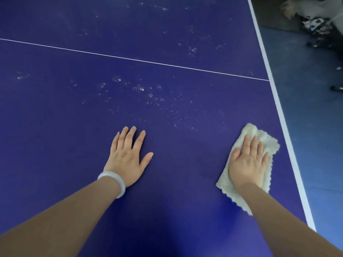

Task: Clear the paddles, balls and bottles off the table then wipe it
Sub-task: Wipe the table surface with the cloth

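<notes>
Cloth (pixel 268 142) lies pressed beneath flat-fingered right grip (pixel 247 164); left grip (pixel 128 158) rests released on table (pixel 74 112).

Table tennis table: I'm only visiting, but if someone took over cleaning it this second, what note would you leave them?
Left hand: open, flat on the table tennis table, holding nothing.
Right hand: open, pressing a white cloth flat near the right edge.
Done: no paddles, balls or bottles on the part in view.
Left: white specks lie ahead of both hands, on both sides of the white line; wipe there.
</notes>
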The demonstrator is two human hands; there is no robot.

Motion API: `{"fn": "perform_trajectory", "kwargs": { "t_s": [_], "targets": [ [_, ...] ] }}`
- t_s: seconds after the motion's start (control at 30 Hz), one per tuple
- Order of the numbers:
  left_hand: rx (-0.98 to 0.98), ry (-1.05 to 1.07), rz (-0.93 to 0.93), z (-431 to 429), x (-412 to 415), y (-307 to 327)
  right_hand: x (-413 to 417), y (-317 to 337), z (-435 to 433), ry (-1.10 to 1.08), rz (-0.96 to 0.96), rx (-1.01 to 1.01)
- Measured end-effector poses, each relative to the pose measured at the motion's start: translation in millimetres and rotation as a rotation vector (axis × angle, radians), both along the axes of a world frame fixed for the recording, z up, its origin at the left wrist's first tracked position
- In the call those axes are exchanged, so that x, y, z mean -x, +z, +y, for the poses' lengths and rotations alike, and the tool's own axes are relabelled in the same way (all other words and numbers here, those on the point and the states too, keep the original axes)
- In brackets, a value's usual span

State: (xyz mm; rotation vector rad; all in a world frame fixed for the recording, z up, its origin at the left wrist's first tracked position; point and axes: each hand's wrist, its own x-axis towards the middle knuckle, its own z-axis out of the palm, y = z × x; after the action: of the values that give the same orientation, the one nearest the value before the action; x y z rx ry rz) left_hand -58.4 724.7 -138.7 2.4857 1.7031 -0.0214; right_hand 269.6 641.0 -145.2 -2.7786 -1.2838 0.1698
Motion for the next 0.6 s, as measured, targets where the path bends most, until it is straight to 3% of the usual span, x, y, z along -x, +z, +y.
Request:
{"fn": "perform_trajectory", "kwargs": {
  "t_s": [0.17, 0.3, 0.47, 0.53, 0.6],
  "targets": [
    [0.004, -0.001, 0.008, -0.8, 0.3, 1.7, 64.8, -2.1, -13.9, -0.009, 0.015, -0.007],
    [0.015, -0.016, 0.013, 0.0, 1.2, 0.6, 53.8, -0.9, 8.3, -0.014, 0.008, 0.008],
    [0.015, -0.020, 0.041, 1.5, 0.4, -0.1, 44.7, 3.2, 83.3, -0.205, 0.043, -0.013],
    [0.012, -0.024, 0.040, 1.1, 0.8, -0.5, 66.4, 3.7, 103.3, -0.100, 0.053, -0.012],
    [0.009, -0.025, 0.036, 1.1, 1.0, -0.9, 88.6, 1.2, 103.9, 0.147, 0.019, 0.001]
  ]
}}
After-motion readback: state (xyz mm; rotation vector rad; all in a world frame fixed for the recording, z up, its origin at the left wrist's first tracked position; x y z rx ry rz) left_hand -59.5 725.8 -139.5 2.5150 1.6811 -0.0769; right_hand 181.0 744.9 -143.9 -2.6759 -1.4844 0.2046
